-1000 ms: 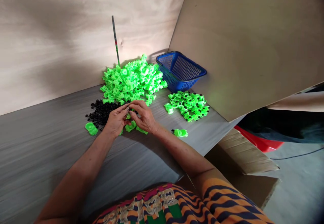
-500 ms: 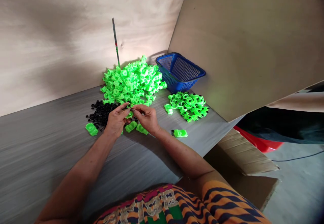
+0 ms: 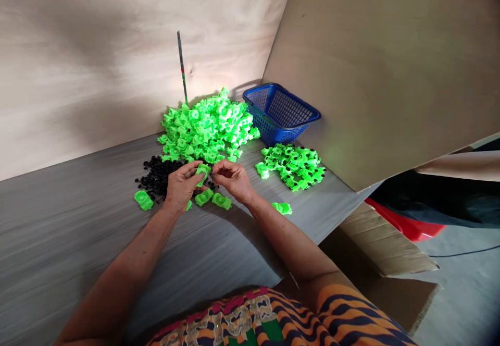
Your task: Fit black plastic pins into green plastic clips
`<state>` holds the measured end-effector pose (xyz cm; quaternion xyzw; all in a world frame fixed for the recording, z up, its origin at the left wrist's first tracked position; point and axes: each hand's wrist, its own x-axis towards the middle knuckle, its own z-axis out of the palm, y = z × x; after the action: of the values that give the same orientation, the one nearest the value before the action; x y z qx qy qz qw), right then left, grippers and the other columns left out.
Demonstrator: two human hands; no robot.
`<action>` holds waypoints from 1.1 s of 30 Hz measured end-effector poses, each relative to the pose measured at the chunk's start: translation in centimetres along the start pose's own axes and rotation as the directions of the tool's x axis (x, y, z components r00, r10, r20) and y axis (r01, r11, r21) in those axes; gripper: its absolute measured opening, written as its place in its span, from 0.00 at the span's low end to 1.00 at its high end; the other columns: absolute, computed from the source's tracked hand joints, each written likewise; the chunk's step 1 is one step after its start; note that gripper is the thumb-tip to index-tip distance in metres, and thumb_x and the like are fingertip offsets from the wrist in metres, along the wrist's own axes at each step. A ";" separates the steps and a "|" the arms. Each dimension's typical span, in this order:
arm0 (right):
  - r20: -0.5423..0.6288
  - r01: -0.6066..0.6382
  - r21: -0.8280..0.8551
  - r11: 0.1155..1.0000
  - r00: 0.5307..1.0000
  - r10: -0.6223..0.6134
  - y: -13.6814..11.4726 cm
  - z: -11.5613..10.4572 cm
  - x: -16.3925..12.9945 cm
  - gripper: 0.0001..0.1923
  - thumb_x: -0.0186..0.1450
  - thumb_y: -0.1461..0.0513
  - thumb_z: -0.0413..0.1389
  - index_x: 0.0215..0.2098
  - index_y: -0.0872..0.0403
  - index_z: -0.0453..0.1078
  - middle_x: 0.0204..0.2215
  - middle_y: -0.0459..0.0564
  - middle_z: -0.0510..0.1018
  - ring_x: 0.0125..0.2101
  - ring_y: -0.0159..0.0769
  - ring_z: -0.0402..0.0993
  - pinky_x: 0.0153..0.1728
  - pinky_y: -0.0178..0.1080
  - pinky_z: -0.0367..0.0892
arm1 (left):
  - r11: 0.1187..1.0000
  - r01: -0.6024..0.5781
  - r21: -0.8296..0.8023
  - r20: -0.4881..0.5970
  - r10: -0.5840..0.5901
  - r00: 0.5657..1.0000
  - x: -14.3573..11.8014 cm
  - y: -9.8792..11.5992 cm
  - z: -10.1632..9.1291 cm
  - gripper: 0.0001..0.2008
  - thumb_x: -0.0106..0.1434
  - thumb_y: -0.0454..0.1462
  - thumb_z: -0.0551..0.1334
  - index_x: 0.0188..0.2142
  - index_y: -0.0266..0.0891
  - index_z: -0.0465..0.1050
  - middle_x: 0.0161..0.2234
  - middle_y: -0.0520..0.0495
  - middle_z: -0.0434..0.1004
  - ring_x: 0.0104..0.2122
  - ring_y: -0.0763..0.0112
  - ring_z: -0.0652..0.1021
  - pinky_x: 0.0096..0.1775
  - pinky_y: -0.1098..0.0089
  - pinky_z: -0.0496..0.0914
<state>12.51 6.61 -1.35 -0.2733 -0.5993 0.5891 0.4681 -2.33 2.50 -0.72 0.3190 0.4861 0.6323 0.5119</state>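
I see a bright green plastic piece, small, tilted, pinched above the black bits pile, two similar pieces just below.

blue basket: back corner of grey table, against leaning board | thin stick: upright against pale wall | cardboard box: beside table edge | red tub: partly hidden behind box
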 end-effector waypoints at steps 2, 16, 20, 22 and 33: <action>-0.034 0.052 -0.090 0.995 0.998 -0.055 0.5 0.2 0.0 0.05 0.54 0.61 0.59 0.27 0.52 0.66 0.22 0.39 0.67 0.24 0.26 0.62 0.28 0.32 0.61 | 1.000 0.009 -0.009 0.034 -0.009 0.999 -0.1 -0.2 0.0 0.28 0.39 0.43 0.78 0.41 0.35 0.81 0.30 0.49 0.80 0.27 0.70 0.78 0.28 0.69 0.77; -0.157 0.184 -0.526 0.830 0.939 -0.307 1.9 0.5 -0.3 0.03 0.59 0.66 0.52 0.30 0.51 0.64 0.25 0.41 0.67 0.26 0.29 0.63 0.29 0.34 0.62 | 0.998 0.061 0.006 0.101 -0.061 0.993 -0.4 -0.5 0.1 0.38 0.35 0.43 0.81 0.48 0.34 0.79 0.30 0.51 0.81 0.28 0.73 0.77 0.32 0.67 0.79; -0.028 0.311 -0.671 0.673 0.896 -0.442 1.5 0.2 -0.6 0.06 0.63 0.68 0.51 0.32 0.51 0.68 0.28 0.44 0.70 0.30 0.31 0.67 0.35 0.35 0.66 | 0.998 0.054 0.013 0.076 -0.055 0.996 -0.6 0.0 0.3 0.37 0.33 0.41 0.82 0.46 0.35 0.81 0.28 0.53 0.80 0.26 0.75 0.76 0.32 0.69 0.78; 0.032 0.359 -0.721 0.592 0.872 -0.489 1.5 0.1 -0.8 0.08 0.64 0.69 0.51 0.34 0.51 0.69 0.31 0.47 0.71 0.32 0.33 0.68 0.37 0.35 0.67 | 0.999 0.044 0.025 0.080 -0.046 0.996 -0.7 0.1 0.4 0.35 0.33 0.40 0.81 0.45 0.35 0.81 0.28 0.53 0.80 0.25 0.75 0.76 0.30 0.70 0.77; 0.018 0.328 -0.766 0.553 0.871 -0.491 1.6 0.6 -1.2 0.10 0.66 0.69 0.51 0.35 0.51 0.71 0.31 0.46 0.71 0.29 0.31 0.66 0.33 0.34 0.65 | 0.996 -0.031 0.079 0.057 0.027 0.998 -0.4 -0.5 0.2 0.30 0.36 0.37 0.79 0.43 0.35 0.83 0.31 0.50 0.81 0.27 0.73 0.76 0.29 0.72 0.74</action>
<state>12.06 5.57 -3.12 -0.3499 -0.7842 0.1331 0.4949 -1.87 2.13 -1.05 0.3638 0.4917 0.6106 0.5030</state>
